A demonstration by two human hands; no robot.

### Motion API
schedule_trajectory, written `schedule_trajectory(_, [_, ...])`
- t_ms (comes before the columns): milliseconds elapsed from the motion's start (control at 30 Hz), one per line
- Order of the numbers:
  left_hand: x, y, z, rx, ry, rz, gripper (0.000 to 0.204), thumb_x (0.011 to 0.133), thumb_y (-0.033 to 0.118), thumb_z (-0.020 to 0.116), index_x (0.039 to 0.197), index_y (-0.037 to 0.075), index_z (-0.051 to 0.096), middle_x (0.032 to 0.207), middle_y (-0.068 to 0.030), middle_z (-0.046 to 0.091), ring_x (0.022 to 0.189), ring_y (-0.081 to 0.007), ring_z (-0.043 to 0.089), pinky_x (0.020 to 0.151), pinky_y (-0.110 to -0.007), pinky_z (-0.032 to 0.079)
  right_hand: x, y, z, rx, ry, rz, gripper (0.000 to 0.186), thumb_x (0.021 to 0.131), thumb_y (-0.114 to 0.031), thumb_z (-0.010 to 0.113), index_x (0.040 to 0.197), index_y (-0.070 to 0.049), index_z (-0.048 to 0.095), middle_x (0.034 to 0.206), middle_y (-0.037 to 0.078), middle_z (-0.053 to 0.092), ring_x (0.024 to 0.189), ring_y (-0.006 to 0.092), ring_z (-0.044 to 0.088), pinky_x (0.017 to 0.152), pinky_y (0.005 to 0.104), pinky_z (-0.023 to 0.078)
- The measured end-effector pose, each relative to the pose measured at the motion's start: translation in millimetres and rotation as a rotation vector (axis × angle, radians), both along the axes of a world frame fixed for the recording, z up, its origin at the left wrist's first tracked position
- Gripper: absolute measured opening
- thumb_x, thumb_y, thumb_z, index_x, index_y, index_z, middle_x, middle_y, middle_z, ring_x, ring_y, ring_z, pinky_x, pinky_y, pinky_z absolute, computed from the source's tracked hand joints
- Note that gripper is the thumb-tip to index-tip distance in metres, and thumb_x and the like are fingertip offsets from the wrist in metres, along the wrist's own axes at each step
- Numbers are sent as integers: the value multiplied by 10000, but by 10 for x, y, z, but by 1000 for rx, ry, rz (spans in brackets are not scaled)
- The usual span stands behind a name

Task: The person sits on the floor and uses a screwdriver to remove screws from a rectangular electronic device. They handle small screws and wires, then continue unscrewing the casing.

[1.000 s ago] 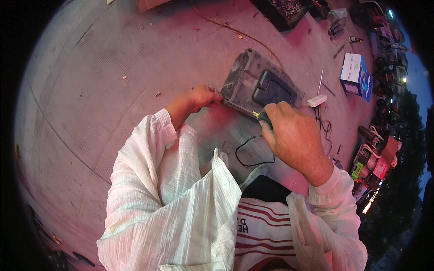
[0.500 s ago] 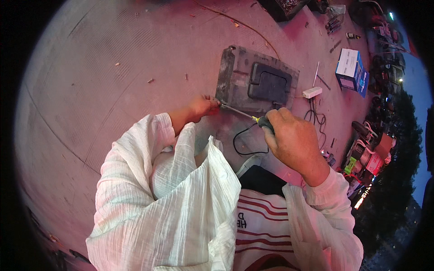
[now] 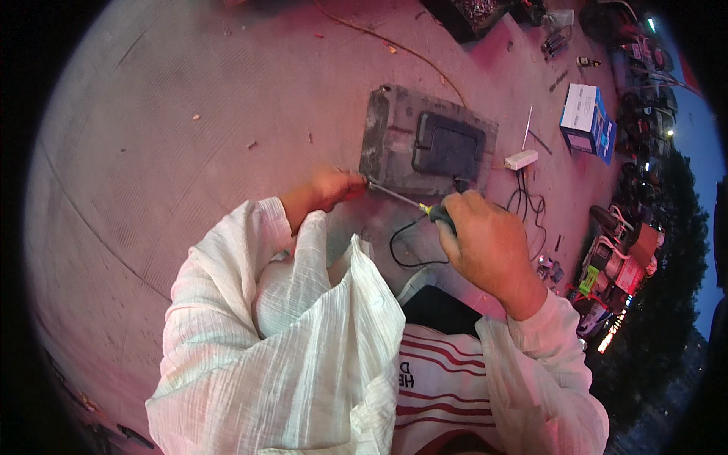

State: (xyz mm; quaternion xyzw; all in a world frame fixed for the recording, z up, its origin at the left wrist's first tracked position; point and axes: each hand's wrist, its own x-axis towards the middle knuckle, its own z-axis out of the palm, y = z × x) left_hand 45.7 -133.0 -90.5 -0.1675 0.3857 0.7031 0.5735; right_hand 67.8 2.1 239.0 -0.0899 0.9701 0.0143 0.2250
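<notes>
A grey, dusty box-shaped case [image 3: 388, 140] with a dark fold-down handle [image 3: 431, 161] lies on the ground in front of me. My right hand [image 3: 489, 239] is wrapped round the dark and yellow grip of a screwdriver [image 3: 400, 197]. The screwdriver's metal shaft slants to the left, its tip at the case's near left corner. At that same corner is my left hand [image 3: 337, 188], fingers drawn together beside the tip. Whatever they pinch is too small to make out. A black cable [image 3: 394, 246] loops on the ground below the screwdriver.
To the right of the case lie a white power strip [image 3: 521, 159] with black leads and a thin rod [image 3: 528, 125]. Beyond stands a blue and white carton [image 3: 582, 114]. A dark crate [image 3: 466, 19] sits at the far side. A parked two-wheeler [image 3: 618, 262] is at the right.
My left hand's fingers have curled in more closely at the case's corner. The screwdriver stays at that corner in my right hand. The view has shifted slightly.
</notes>
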Motion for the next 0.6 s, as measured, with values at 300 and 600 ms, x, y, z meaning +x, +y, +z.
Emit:
schedule_trajectory(300, [-27,-26,194,-42,101,-9,107,795,122,667,821,20,652,804,-60,629,717,-163,613,676,-291,533,112,27,216,-381,-93,-239,293,756,-51,637,1009,-1,498,997,187,478,892,393,554,730,427,468])
schedule_trajectory(600, [149,134,385,-29,9,-4,27,774,-17,617,781,3,601,828,-92,610,727,-181,592,697,-263,520,441,436,122,-595,123,-182,368,760,-14,644,1092,-27,484,1050,178,484,937,375,540,786,410,457])
